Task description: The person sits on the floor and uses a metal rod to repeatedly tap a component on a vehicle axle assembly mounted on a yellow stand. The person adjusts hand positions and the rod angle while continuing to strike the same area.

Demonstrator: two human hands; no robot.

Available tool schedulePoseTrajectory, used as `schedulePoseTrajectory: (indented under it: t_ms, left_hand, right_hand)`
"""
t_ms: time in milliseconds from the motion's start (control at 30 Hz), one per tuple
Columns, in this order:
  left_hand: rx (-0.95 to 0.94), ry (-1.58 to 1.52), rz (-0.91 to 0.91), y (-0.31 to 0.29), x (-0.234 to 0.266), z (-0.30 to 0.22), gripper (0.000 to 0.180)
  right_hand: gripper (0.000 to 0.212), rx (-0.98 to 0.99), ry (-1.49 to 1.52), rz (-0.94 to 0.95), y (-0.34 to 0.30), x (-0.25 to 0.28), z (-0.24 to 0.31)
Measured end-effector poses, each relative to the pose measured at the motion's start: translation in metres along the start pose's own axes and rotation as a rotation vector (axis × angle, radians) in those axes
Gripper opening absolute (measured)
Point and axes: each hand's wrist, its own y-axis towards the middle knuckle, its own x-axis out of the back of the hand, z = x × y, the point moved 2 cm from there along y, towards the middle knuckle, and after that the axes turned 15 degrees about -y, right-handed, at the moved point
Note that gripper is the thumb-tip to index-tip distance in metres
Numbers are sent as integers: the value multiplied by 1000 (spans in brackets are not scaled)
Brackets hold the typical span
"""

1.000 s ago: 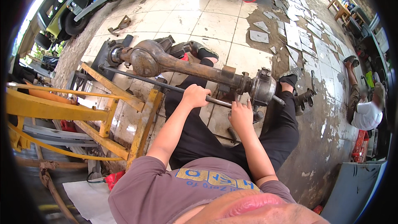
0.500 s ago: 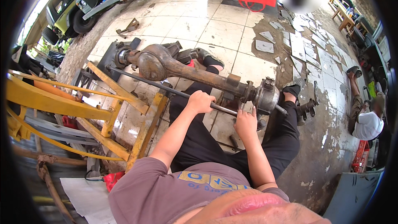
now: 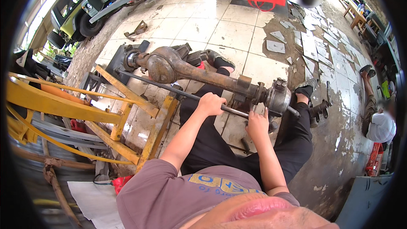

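A long dark metal rod slants down from the left end of a rusty vehicle axle, on its near side. My left hand is wrapped round this rod, towards its brighter right end. At that end my right hand is closed with its fingertips up around a small pale grey piece. Whether the right fingers also grip the rod is hidden. The axle lies across in front of me, with a round housing at its left and a metal hub at its right, just beyond my right hand.
A yellow steel frame stands close on my left. My outstretched legs pass under the axle. Loose metal parts lie right of the hub, and a bracket lies far left. Broken tiles cover the far right; another person sits there.
The whole view has shifted slightly, so everything sits a little further right in the picture. Both hands keep about the same places on the rod and grey piece.
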Motion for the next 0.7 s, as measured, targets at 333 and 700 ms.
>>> schedulePoseTrajectory:
  t_ms: [333,700]
  left_hand:
    - [8,-12,-20,-3,-2,6,24]
    - [20,8,11,-1,6,-5,26]
  right_hand:
    - [24,15,20,139,6,2,-6]
    - [36,-24,49,52,10,-18,-8]
